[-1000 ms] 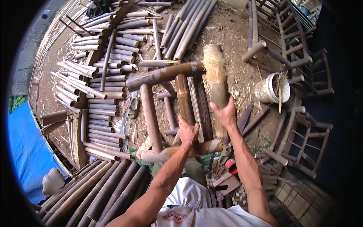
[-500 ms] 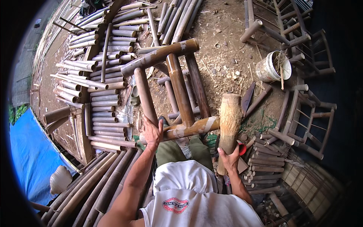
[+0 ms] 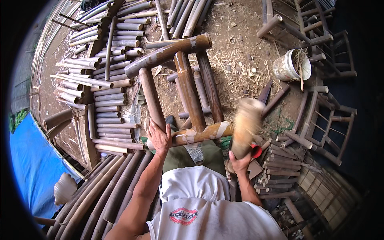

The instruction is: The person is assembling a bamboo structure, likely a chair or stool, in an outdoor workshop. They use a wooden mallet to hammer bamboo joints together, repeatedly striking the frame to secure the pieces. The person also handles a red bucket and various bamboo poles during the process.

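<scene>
**Mallet to the right of the rail's end**

While the left hand (image 3: 160, 138) lies flat with fingers spread over the near crosspiece of a bamboo frame (image 3: 188, 90), the right hand (image 3: 240, 162) is wrapped tight around the lower end of a thick bamboo mallet (image 3: 245, 126). That frame lies in front of the person, its three uprights running away from them toward a far rail. The near rail's long axis runs left to right, tilted slightly up at its right end. The mallet stands almost upright, head blurred, just beside that right end, so the rail's cut end lies to the mallet's left. Of the two hands, the right is nearer this end; the left presses at the rail's opposite end. A white bucket (image 3: 292, 66) sits well apart, far right, and cut bamboo poles (image 3: 108, 104) lie stacked at left.
</scene>
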